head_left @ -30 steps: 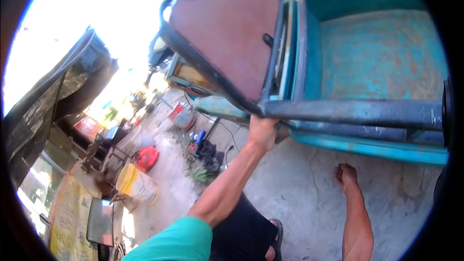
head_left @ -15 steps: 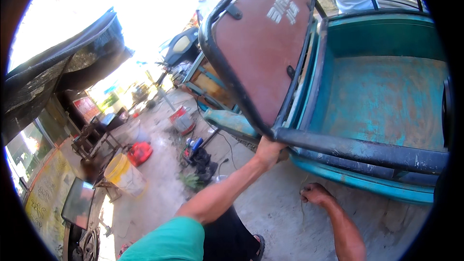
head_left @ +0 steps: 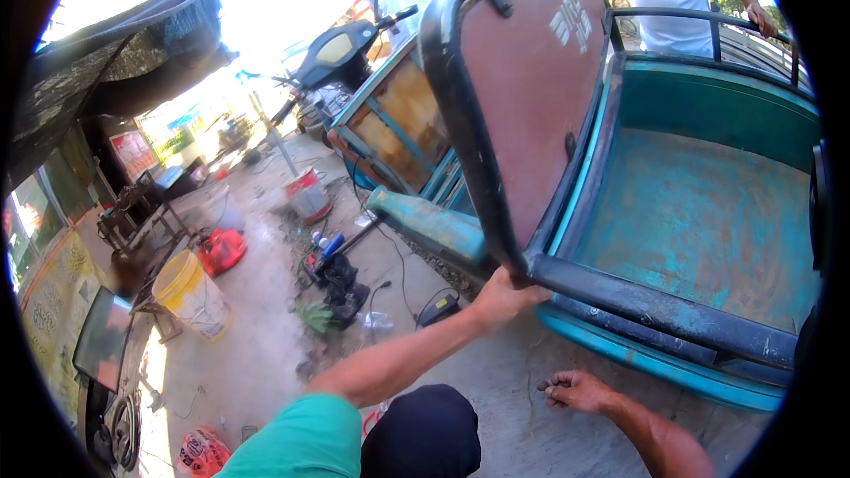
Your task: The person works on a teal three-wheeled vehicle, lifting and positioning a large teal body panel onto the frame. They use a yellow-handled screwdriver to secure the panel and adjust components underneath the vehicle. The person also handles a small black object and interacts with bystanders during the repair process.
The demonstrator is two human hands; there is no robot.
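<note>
My left hand (head_left: 505, 299) is wrapped around the lower corner of a black tubular frame (head_left: 660, 303) on a teal cargo tricycle. That frame rises around a reddish-brown panel (head_left: 531, 80) and runs along the side of the teal cargo bed (head_left: 699, 204). Below the bed's edge, my right hand (head_left: 575, 389) hangs over the concrete with its fingers curled together. A thin pale strand shows by its fingertips, but whether they grip it is unclear.
A white-shirted person (head_left: 668, 0) stands at the bed's far side, one hand on the rail. On the ground at left are a yellow bucket (head_left: 190, 296), a red bag (head_left: 221, 252) and a red-and-white bucket (head_left: 307, 196). A black cable (head_left: 403, 257) trails near the tricycle.
The view has shifted, bringing more of the handlebars and my knee into sight. My left hand keeps its hold on the frame. My right hand has turned, its fingers now pointing left.
</note>
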